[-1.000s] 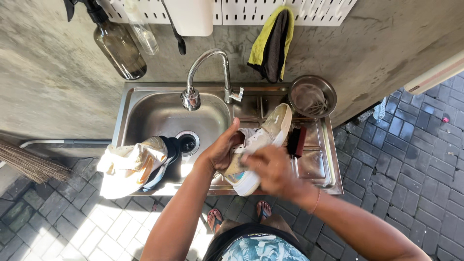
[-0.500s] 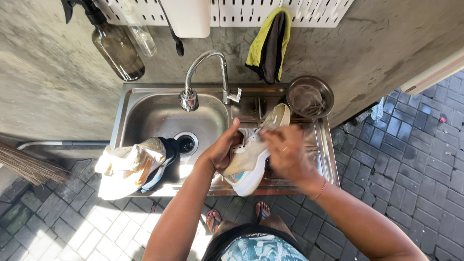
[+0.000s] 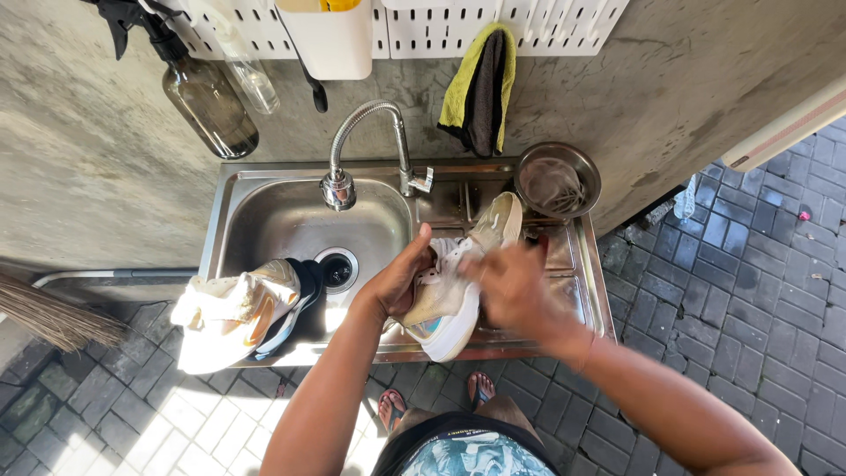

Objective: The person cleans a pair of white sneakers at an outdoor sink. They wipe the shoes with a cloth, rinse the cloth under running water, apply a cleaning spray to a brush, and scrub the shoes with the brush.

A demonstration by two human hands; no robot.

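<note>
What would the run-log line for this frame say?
left hand: grips shoe | right hand: on shoe upper, blurred | place: over sink drainboard | nearby: second shoe in basin

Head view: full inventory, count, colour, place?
sneaker: 1, cream, white sole, over sink's drainboard, gripped by left hand
second shoe: 1, cream and dark, on sink's front left rim
cloth: 1, pale cream, beside it
sink: 1, steel
tap: 1, chrome
strainer bowl: 1, steel, right rear corner
spray bottle: 1, brown glass, left of sink
towel: 1, yellow and dark, hanging
broom: 1, far left
left hand: 1
right hand: 1, blurred, on sneaker
</note>
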